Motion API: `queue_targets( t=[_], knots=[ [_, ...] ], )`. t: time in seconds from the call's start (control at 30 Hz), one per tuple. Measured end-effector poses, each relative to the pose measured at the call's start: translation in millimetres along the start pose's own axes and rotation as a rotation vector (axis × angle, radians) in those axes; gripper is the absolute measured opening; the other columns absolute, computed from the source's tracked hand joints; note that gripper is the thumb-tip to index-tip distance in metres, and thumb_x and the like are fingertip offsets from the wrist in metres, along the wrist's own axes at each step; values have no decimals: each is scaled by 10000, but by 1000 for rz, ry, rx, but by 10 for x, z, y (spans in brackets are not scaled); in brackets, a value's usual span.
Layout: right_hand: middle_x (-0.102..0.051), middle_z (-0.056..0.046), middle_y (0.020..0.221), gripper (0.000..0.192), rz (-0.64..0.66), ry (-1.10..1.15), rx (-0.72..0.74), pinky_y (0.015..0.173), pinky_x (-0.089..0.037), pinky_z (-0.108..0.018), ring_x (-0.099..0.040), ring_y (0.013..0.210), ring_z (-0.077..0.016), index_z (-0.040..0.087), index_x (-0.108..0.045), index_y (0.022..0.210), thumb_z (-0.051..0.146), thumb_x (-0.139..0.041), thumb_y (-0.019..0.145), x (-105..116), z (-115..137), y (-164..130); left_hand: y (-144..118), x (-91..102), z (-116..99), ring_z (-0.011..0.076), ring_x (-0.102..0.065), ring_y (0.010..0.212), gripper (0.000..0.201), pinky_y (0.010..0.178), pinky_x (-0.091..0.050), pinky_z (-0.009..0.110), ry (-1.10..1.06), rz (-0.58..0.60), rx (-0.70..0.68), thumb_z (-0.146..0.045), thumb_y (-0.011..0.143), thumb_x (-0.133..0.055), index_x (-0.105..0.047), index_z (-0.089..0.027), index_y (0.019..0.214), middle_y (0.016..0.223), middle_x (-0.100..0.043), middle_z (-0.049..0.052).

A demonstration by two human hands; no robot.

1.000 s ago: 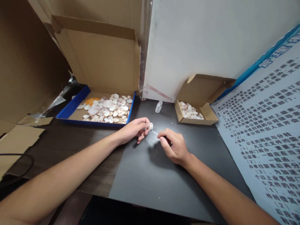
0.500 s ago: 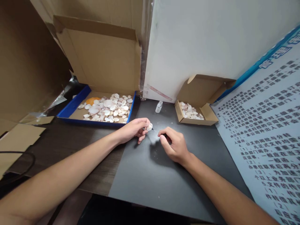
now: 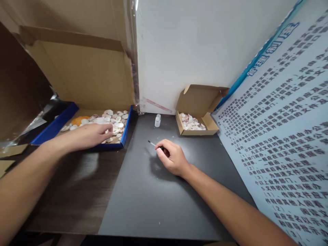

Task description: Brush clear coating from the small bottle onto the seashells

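Note:
Over the shallow blue-edged box point(image 3: 123, 136) at the left is my left hand point(image 3: 91, 135), palm down, its fingers bent in together among the pale seashells point(image 3: 109, 118). Whether a shell is between those fingertips I cannot make out. My right hand point(image 3: 173, 157) is closed around the black handle of a small brush point(image 3: 152, 143), whose thin pale stem and dark tip point left above the grey mat point(image 3: 138, 194). A small clear glass bottle point(image 3: 157, 121) with a white label stands upright beyond the brush, apart from both hands.
A small open cardboard box point(image 3: 212, 128) holding more shells stands at the back right. Inside the blue-edged box lies an orange piece point(image 3: 80, 120). A white panel point(image 3: 179, 51) rises behind, and a printed sheet point(image 3: 276, 119) borders the right side.
My left hand has moved left from the middle, where it held one shell, to the blue-edged box. My right hand stays over the mat, with the brush now plainly visible. The view has shifted.

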State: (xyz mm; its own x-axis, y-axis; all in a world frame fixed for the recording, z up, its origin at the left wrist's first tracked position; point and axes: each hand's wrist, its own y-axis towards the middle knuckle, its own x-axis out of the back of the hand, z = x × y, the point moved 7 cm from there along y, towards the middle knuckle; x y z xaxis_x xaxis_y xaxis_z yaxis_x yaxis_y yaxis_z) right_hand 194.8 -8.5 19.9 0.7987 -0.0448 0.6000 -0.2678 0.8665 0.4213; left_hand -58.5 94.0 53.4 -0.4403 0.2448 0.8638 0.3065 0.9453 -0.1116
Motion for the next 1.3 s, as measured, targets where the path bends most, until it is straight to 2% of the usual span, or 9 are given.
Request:
queue_targets(
  t=[0.07,0.13,0.3,0.43,0.5,0.63,0.9,1.13,1.3],
  knots=[
    [-616,6,776,111,13,-5,-8,602,-390,-231,-510,603,-108,203,-599,871,227,-493,895,-12,-9,4,-14,-4,-92,122,-472,619,249,648,-262,227,193,41,59,-397,867,-524,-638,-180,824,642,-578,-20],
    [-623,5,788,104,-6,-25,-20,610,-390,-232,-516,612,-109,204,-598,871,237,-501,893,-6,-33,11,-27,-2,-426,130,-483,608,256,639,-270,228,173,6,9,-417,889,-493,-633,-207,930,672,-608,-21],
    [-578,5,666,130,-78,-84,-50,557,-364,-250,-481,560,-131,191,-592,823,277,-504,865,17,-127,23,37,-543,-1931,156,-494,573,197,557,-281,246,-119,204,-592,-268,848,-540,-595,-192,674,615,-594,0],
    [-545,9,615,126,-47,-92,-33,521,-333,-256,-449,531,-136,196,-572,777,280,-500,835,-14,-142,20,466,-1039,-2646,190,-523,630,193,585,-317,282,45,145,-747,-168,837,-496,-645,-173,715,721,-642,64],
    [-548,7,626,107,-52,-88,-46,510,-316,-255,-436,528,-131,197,-554,751,280,-515,806,-14,-157,18,752,-1262,-2715,237,-591,750,187,677,-380,307,174,177,-637,-97,797,-511,-689,-150,772,835,-688,117],
    [-510,13,576,148,-70,-107,-104,483,-258,-260,-373,494,-117,195,-533,679,313,-551,767,-9,-215,19,983,-1443,-2741,337,-611,984,287,821,-421,380,228,196,-619,-13,710,-552,-732,-123,906,1034,-698,187],
    [-393,34,502,239,-82,-34,-117,472,-221,-259,-317,474,-100,203,-445,552,317,-551,733,-11,-244,22,864,-1493,-2801,352,-646,947,302,805,-468,409,377,232,-664,-11,706,-552,-744,-83,927,984,-716,218],
    [-363,39,490,285,-86,21,-110,476,-204,-264,-297,463,-90,207,-385,530,331,-552,725,-8,-237,30,841,-1529,-2772,373,-475,1239,372,993,-391,487,478,220,-681,-76,812,-524,-697,-131,1137,1287,-599,203],
    [-379,36,498,281,-84,37,-114,478,-203,-258,-312,472,-87,201,-387,535,332,-548,724,-6,-248,26,851,-1527,-2747,313,-510,1225,418,1000,-410,419,472,185,-682,-78,847,-494,-595,-113,1251,1326,-573,191]
  ],
)
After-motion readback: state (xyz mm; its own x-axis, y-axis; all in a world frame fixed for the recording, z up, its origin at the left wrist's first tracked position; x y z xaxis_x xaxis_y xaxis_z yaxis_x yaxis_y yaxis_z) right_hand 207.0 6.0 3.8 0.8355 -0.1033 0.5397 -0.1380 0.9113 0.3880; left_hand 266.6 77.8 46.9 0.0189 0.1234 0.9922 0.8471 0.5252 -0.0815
